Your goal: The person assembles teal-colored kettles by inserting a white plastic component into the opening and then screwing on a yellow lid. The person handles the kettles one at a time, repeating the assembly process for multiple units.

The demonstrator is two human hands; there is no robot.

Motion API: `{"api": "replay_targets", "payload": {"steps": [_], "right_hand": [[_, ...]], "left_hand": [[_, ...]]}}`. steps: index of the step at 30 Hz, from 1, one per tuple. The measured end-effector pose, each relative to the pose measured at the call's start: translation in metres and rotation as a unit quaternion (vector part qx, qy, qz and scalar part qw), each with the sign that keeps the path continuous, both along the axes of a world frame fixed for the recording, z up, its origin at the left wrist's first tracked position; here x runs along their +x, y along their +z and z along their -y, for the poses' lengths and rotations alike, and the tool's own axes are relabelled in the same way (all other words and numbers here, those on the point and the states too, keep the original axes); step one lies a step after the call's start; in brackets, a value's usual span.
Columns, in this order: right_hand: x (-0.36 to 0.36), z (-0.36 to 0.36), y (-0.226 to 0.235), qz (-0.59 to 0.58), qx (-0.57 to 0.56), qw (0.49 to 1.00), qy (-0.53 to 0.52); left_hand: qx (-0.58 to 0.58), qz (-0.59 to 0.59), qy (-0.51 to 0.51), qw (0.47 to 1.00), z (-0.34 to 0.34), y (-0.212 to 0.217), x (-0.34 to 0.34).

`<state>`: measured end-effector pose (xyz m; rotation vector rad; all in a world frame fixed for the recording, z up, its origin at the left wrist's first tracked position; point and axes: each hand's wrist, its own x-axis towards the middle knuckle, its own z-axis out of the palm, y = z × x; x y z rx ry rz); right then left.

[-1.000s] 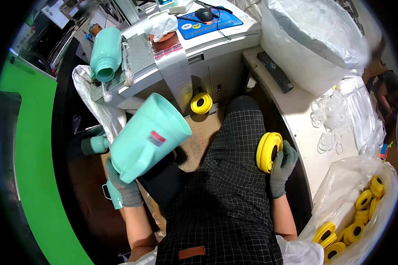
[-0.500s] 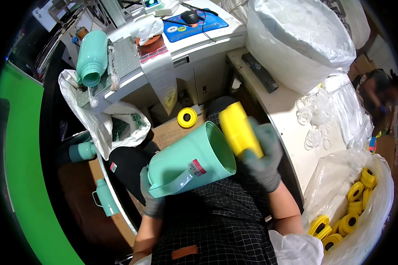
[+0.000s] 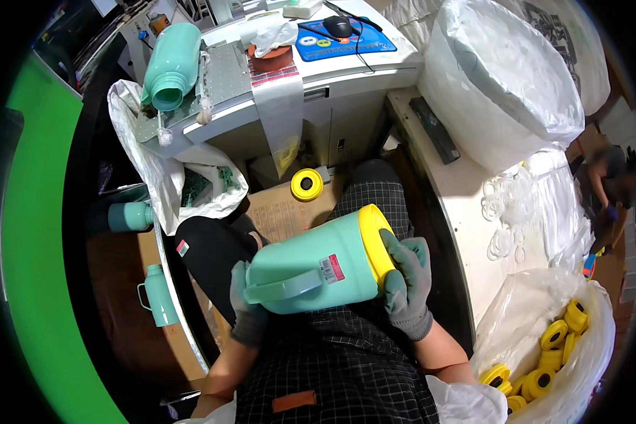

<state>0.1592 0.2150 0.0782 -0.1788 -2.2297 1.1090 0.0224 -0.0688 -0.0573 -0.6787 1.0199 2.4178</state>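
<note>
A mint-green plastic jug [image 3: 297,258] lies sideways above my lap, its handle toward me and a red-and-white label on its side. My left hand [image 3: 246,300] grips the jug's base end, some fingers hidden behind it. At the jug's wide mouth sits a yellow plastic collar [image 3: 372,237]. My right hand [image 3: 408,283], in a grey glove like the left, is closed on the collar's outer side, pressing it against the rim. Whether the collar is fully seated I cannot tell. Beyond the jug, a yellow lid [image 3: 307,184] with a dark centre rests on a cardboard box [image 3: 279,212].
At the right front stands a clear plastic bag [image 3: 498,325] of yellow parts. White rings [image 3: 502,205] lie on the side bench. A green bottle [image 3: 173,63] lies on the machine table at left. Another green jug [image 3: 161,297] is at lower left. A person [image 3: 604,180] works at far right.
My right hand has brought the yellow collar leftward onto the jug's open mouth, which it now covers. The jug has tipped nearer level in my left hand. The whole view has shifted slightly.
</note>
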Motion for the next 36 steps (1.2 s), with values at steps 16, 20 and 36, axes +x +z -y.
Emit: {"api": "replay_targets", "payload": {"steps": [16,20,36], "right_hand": [[-0.002,-0.015,0.014,0.038,-0.301,0.947,0.102],[0.01,-0.057,0.008,-0.085,-0.355,0.931,0.01],[0.038,-0.113,0.011,-0.294,-0.508,0.809,-0.039]], "left_hand": [[0.016,-0.196,-0.078,0.977,-0.028,0.057,-0.026],[-0.144,-0.293,-0.095,0.941,-0.026,0.072,-0.029],[0.033,-0.315,-0.107,0.942,-0.04,0.124,-0.029]]}}
